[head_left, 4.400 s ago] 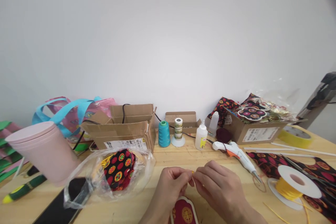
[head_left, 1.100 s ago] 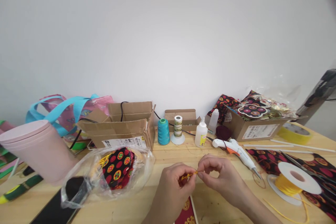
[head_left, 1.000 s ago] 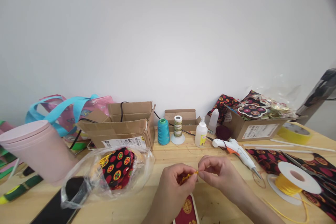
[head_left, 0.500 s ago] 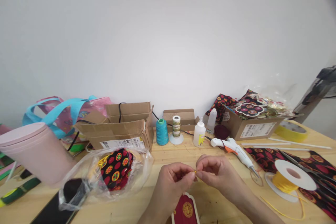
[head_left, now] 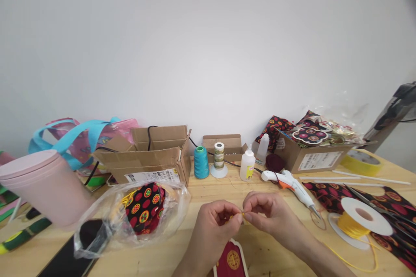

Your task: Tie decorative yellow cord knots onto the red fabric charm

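Observation:
My left hand [head_left: 212,229] and my right hand [head_left: 268,216] meet fingertip to fingertip over the wooden table [head_left: 208,192]. Together they pinch a thin yellow cord [head_left: 239,214], of which only a short bit shows between the fingers. Below the hands lies a red tag with a gold emblem [head_left: 231,260], partly hidden by my left wrist. A white spool of yellow cord [head_left: 360,221] lies flat to the right, with a loose strand trailing toward the table's front.
A white glue gun [head_left: 289,184] lies behind my right hand. Thread spools [head_left: 201,162], a glue bottle [head_left: 247,165], cardboard boxes [head_left: 152,158], a clear bag with patterned fabric [head_left: 136,214], a pink cup [head_left: 45,186] and a dark phone [head_left: 73,257] surround the hands.
A second ago a longer piece of yellow cord showed between my hands; now the fingertips are closer and only a short bit shows. The view shifted slightly.

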Demonstrator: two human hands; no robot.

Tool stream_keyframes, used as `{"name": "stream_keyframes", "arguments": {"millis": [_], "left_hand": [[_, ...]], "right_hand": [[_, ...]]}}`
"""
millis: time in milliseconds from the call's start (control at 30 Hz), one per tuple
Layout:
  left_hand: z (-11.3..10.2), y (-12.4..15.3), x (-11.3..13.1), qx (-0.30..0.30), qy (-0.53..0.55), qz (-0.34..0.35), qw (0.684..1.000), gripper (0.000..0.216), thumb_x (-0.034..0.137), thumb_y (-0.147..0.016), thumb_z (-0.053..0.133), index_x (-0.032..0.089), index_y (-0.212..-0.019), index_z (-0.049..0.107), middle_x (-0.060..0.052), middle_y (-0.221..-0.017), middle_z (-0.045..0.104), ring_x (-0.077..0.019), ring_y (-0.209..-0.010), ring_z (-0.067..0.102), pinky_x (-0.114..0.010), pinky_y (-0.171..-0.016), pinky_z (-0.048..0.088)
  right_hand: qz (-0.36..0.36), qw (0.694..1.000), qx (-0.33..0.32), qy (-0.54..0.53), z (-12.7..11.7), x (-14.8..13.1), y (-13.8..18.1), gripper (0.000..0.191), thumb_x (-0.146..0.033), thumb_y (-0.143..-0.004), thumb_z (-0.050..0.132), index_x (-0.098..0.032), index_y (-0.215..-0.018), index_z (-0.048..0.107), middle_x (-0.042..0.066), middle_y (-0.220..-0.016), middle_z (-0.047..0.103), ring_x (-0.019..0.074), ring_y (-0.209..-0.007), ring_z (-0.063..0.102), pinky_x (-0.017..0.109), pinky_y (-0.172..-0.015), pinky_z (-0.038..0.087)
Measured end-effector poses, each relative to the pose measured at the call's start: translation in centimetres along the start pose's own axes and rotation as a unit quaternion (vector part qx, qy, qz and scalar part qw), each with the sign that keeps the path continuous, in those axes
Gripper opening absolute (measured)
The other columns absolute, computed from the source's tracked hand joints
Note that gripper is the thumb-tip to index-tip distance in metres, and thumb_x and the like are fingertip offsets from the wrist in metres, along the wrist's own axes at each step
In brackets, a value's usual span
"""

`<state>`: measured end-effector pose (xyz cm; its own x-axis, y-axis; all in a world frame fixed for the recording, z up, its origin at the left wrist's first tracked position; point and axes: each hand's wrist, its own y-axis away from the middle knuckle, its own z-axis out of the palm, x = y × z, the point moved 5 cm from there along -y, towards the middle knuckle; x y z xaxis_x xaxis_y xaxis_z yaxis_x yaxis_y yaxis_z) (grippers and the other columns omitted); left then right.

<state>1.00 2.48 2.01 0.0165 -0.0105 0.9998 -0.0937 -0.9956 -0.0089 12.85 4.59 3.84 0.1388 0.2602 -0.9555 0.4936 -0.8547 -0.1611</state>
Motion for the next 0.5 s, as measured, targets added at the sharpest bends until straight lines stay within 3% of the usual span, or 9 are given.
{"name": "stream_keyframes", "arguments": {"millis": [167,367,500], "left_hand": [[-0.08,0.12,0.19,-0.002,-0.013,0.010,1.000,0.008,0.018,-0.065,0.054,0.012,-0.062,0.059,0.003,-0.053,0.051,-0.0061,-0.048,0.039,-0.016,-0.045,0.031],[-0.21,0.05,-0.03,0.003,-0.016,0.000,1.000,0.008,0.017,-0.065,0.053,0.012,-0.061,0.058,0.004,-0.051,0.049,-0.0054,-0.046,0.037,-0.015,-0.043,0.030],[-0.06,-0.01,-0.36,-0.003,-0.016,-0.010,1.000,0.010,0.019,-0.066,0.053,0.012,-0.061,0.058,0.004,-0.050,0.047,-0.0045,-0.043,0.035,-0.016,-0.040,0.030]], "right_hand": [[-0.001,1.000,-0.003,-0.009,0.12,0.17,-0.11,0.008,-0.020,-0.067,0.055,-0.016,-0.060,0.055,-0.003,-0.059,0.050,0.0084,-0.055,0.043,0.018,-0.051,0.035],[0.050,0.998,-0.010,-0.034,0.35,0.88,-0.20,0.017,-0.031,-0.066,0.056,-0.016,-0.060,0.055,-0.003,-0.055,0.049,0.0083,-0.050,0.042,0.019,-0.047,0.033],[0.023,1.000,-0.002,0.006,0.10,0.45,-0.23,0.014,-0.028,-0.066,0.056,-0.016,-0.061,0.058,-0.001,-0.059,0.052,0.0096,-0.054,0.045,0.019,-0.050,0.035]]}}
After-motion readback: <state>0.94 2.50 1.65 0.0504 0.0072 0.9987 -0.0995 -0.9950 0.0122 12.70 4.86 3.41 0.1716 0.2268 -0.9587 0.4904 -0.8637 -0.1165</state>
